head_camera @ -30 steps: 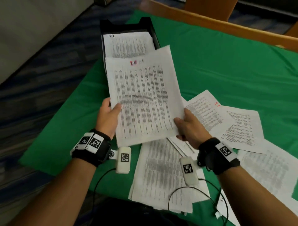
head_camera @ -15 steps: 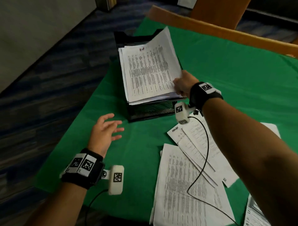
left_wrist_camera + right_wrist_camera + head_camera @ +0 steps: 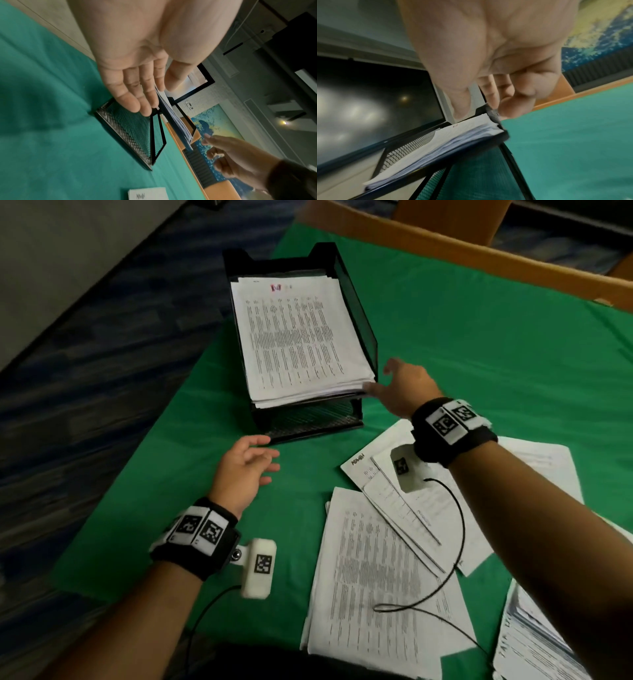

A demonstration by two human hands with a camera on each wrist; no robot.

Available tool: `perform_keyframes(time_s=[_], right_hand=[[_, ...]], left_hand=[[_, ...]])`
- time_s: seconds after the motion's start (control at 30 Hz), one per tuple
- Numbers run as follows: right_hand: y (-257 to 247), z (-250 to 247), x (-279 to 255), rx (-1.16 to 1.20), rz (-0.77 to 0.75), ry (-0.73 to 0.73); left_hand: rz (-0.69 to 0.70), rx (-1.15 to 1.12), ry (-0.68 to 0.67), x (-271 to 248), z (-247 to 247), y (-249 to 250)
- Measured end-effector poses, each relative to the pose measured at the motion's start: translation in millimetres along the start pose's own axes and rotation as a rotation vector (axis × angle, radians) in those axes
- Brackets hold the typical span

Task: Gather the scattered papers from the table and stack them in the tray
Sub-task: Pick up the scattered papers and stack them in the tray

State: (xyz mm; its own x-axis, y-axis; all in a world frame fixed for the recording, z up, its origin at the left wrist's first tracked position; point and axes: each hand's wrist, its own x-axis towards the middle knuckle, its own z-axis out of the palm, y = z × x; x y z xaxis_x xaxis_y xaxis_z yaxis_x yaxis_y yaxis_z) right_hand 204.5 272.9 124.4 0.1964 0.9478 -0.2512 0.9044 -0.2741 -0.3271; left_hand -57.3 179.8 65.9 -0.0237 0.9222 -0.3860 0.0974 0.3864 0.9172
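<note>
Head view: black mesh tray (image 3: 356, 313) with two tiers, standing on green table cover (image 3: 479, 354). Upper tier loaded with stack of printed papers (image 3: 294, 337), top sheet lying flat, near edges overhanging the front lip. Lower tier (image 3: 308, 422) showing only bare mesh. Right hand (image 3: 400, 386) beside the tray's near right corner, fingers spread and relaxed, fingertips at the stack's corner, gripping nothing. Left hand (image 3: 239, 470) hovering over the cloth just in front of the tray, fingers straight, holding nothing. More scattered sheets (image 3: 376, 570) lying overlapped on the cloth, near the right forearm.
</note>
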Motion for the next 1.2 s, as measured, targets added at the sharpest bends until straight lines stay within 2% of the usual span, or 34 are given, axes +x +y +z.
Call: perform_keyframes(time_s=[0.17,0.3,0.43,0.57,0.67,0.73,0.8,0.97,1.03,1.13,1.2], right_hand=[[98,28,-59,-0.004,0.073,-0.254],[171,64,-101,-0.032,0.164,-0.38],[217,91,-130,-0.022,0.23,-0.369],[239,101,-141,0.061,0.15,-0.328],[256,97,-136,0.135,0.146,-0.299],[258,95,-134,0.159,0.139,-0.277],[266,93,-135,0.169,0.12,-0.276],[276,84,-135,0.256,0.103,-0.33],[281,75,-134,0.277,0.097,-0.358],[283,53,-134,0.24,0.04,-0.316],[282,33,-132,0.228,0.009,-0.239]], left_hand=[[-0.047,0.087,-0.093,-15,54,-16],[-0.141,0.171,-0.159,-31,105,-37],[-0.199,0.239,-0.204,-41,161,-48],[-0.341,0.183,-0.227,-43,223,-57],[-0.414,0.097,-0.145,-37,267,-67],[-0.447,0.091,-0.035,-23,279,-78],[-0.502,0.053,0.01,-12,295,-90],[-0.411,0.155,0.028,13,321,-119],[-0.334,0.198,0.053,-4,323,-93],[-0.136,0.348,0.102,-32,318,-49],[0.066,0.456,0.102,-43,306,-27]])
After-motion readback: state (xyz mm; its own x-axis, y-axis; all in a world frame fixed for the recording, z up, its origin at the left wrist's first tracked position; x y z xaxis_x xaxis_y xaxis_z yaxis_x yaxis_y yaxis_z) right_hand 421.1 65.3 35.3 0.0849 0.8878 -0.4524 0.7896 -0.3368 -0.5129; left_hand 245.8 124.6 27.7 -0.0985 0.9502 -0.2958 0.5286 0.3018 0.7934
